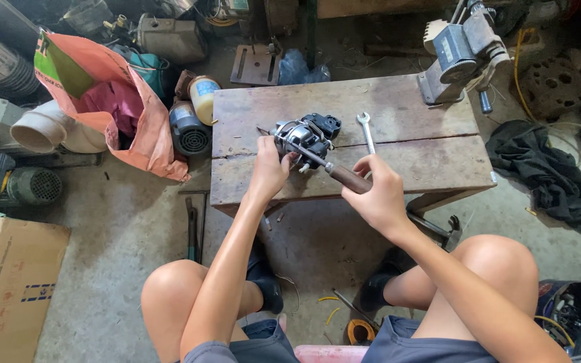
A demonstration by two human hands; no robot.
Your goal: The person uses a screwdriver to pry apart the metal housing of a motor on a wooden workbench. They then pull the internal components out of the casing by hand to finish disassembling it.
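Cardboard [8, 282] is lying well out to the left of our left hand, and beyond it an orange sack [122, 107] is slumping open beside a small grey motor [189, 131]. Nearer in, we are closing our left hand [270, 168] around the small motor assembly [304, 138], fingers clamped on its metal body, steadying it on the low wooden table [425, 168] just ahead of that hand. Our right hand [378, 195] is wrapping shut on the brown handle of a screwdriver [344, 176], whose shaft is running up and leftward from the fist so that the tip is meeting the assembly beside our left fingers. We judge that we are working a fastener or seam on the motor housing; which one, we cannot tell. A next turn or pry would call for keeping the left grip firm and the blade seated square, lest it slip toward our fingers. Just beyond our right hand an open-ended spanner [366, 131] is lying on the boards, and farther right a dark rag [546, 175] is lying on the floor.
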